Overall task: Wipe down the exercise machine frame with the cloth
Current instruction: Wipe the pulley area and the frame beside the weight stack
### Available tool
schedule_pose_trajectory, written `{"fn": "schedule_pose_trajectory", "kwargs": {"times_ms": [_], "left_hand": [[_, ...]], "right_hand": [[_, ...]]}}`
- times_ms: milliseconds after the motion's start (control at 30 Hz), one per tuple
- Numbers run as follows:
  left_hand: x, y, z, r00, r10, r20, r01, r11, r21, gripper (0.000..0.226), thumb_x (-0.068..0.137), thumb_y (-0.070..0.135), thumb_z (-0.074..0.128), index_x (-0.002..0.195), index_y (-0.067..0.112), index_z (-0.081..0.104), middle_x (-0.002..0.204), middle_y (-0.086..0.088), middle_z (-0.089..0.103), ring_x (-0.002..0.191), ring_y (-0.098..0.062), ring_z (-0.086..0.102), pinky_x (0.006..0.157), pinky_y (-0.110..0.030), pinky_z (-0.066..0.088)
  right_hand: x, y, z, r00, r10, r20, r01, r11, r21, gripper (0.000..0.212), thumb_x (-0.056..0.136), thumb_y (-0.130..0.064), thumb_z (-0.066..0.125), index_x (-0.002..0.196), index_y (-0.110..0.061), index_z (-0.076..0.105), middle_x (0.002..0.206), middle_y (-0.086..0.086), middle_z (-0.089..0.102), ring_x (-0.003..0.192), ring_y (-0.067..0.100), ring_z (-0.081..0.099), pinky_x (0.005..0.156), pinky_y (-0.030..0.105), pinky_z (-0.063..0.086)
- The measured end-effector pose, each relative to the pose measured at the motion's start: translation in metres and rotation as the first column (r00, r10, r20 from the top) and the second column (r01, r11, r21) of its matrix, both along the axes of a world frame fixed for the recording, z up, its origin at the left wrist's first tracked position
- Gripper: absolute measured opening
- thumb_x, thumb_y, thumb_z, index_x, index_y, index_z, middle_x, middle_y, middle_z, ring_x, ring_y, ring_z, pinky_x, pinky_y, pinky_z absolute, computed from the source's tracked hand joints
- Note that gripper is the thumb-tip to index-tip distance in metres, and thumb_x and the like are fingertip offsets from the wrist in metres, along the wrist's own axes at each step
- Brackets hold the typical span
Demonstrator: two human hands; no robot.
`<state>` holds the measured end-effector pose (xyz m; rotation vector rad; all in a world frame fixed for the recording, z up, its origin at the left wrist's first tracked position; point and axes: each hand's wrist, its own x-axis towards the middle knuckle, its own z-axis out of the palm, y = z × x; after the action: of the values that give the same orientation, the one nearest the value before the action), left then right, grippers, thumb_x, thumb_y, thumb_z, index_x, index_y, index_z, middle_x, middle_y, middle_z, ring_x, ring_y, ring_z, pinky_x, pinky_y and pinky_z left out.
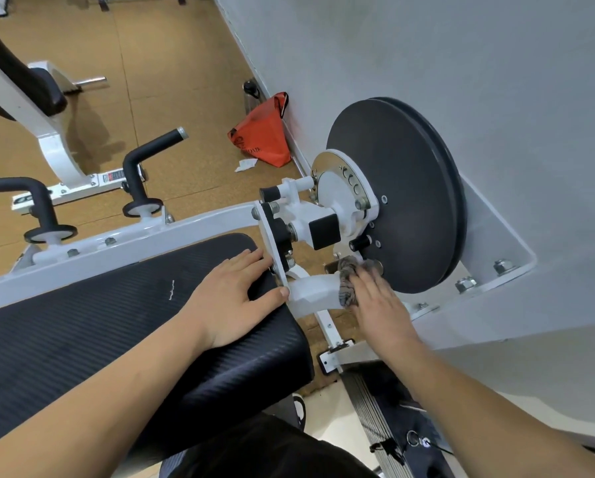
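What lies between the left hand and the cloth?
In the head view, a white frame tube separates the left hand from the cloth under the right hand.

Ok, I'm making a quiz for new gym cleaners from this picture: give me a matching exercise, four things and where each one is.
Things:
1 cloth
2 left hand
3 orange bag
4 black disc

Places:
a on the floor, against the wall
b flat on the black pad
c pressed on the white frame arm under the right hand
d bolted upright to the white hub plate

Pairs: 1-c, 2-b, 3-a, 4-d
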<state>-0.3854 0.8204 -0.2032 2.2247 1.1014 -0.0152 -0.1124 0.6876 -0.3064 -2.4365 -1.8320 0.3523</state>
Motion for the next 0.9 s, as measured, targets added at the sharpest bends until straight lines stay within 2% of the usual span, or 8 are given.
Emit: {"fn": "schedule_pose_trajectory", "kwargs": {"times_ms": [167,333,400,500,600,700,800,900], "left_hand": [[0.001,0.0,-0.003,1.0,-0.012,-0.001,0.012,1.0,0.002,0.093,0.081,0.087,0.028,0.159,0.038,0.03,0.168,0.016,0.018,0.156,-0.005,0.007,0.129,-0.037,0.01],[0.002,0.001,-0.002,1.0,-0.02,-0.008,0.02,1.0,0.014,0.092,0.082,0.087,0.027,0.16,0.037,0.03,0.168,0.017,0.018,0.156,-0.006,0.008,0.128,-0.034,0.009],[0.001,0.0,0.0,1.0,-0.019,0.006,0.019,1.0,0.008,0.092,0.082,0.086,0.028,0.16,0.038,0.029,0.168,0.017,0.018,0.156,-0.006,0.008,0.128,-0.034,0.009],[0.002,0.0,0.003,1.0,-0.011,0.013,0.011,1.0,0.003,0.092,0.081,0.085,0.029,0.159,0.038,0.029,0.168,0.017,0.019,0.156,-0.007,0.009,0.128,-0.034,0.009],[0.001,-0.001,0.007,0.999,-0.005,0.044,0.005,1.0,-0.014,0.083,0.087,0.08,0.039,0.158,0.039,0.03,0.167,0.018,0.02,0.156,-0.007,0.011,0.128,-0.035,0.01],[-0.003,-0.007,0.011,0.993,0.025,0.117,-0.03,0.999,0.039,0.071,0.092,0.071,0.05,0.154,0.037,0.04,0.158,0.019,0.038,0.15,-0.009,0.03,0.123,-0.033,0.026],[0.001,-0.019,0.025,0.957,0.022,0.288,-0.069,0.986,0.155,0.063,0.089,0.067,0.062,0.143,0.036,0.052,0.131,0.025,0.056,0.122,0.002,0.054,0.101,-0.027,0.048],[0.027,-0.029,0.044,0.869,0.049,0.492,-0.088,0.994,0.058,0.063,0.084,0.045,0.077,0.141,0.043,0.051,0.123,0.027,0.057,0.118,0.003,0.055,0.098,-0.02,0.046]], "right_hand": [[-0.033,-0.003,-0.001,0.993,-0.088,-0.081,0.093,0.993,0.067,0.067,0.105,-0.023,0.047,0.164,-0.012,0.017,0.173,0.006,0.011,0.16,0.025,0.002,0.131,0.043,0.003],[-0.066,0.016,0.007,0.985,0.0,-0.172,0.013,0.997,0.078,0.07,0.105,-0.026,0.051,0.165,-0.018,0.016,0.174,-0.002,0.005,0.159,0.022,-0.011,0.13,0.045,-0.002],[-0.074,0.019,0.011,0.98,0.084,-0.183,-0.061,0.99,0.128,0.064,0.103,-0.027,0.054,0.161,-0.017,0.029,0.171,-0.001,0.02,0.16,0.024,0.002,0.13,0.044,0.0],[-0.075,0.022,0.026,0.94,0.006,-0.341,0.059,0.982,0.178,0.045,0.101,-0.025,0.057,0.146,-0.018,0.053,0.151,-0.001,0.051,0.145,0.022,0.04,0.121,0.045,0.035],[-0.074,0.021,0.057,0.814,-0.19,-0.549,0.284,0.954,0.092,0.028,0.102,-0.036,0.058,0.129,-0.033,0.057,0.119,-0.012,0.064,0.111,0.014,0.063,0.091,0.041,0.056],[-0.075,0.023,0.092,0.602,-0.243,-0.761,0.484,0.869,0.105,0.029,0.094,-0.049,0.064,0.119,-0.049,0.049,0.117,-0.012,0.067,0.109,0.011,0.067,0.09,0.044,0.059],[-0.084,0.032,0.128,0.525,-0.177,-0.832,0.525,0.837,0.153,0.024,0.092,-0.04,0.074,0.106,-0.041,0.054,0.109,-0.013,0.068,0.103,0.004,0.067,0.088,0.032,0.059],[-0.094,0.04,0.167,0.404,-0.157,-0.901,0.576,0.809,0.118,0.019,0.09,-0.035,0.079,0.1,-0.029,0.064,0.091,-0.013,0.072,0.082,0.001,0.071,0.067,0.02,0.057]]}}
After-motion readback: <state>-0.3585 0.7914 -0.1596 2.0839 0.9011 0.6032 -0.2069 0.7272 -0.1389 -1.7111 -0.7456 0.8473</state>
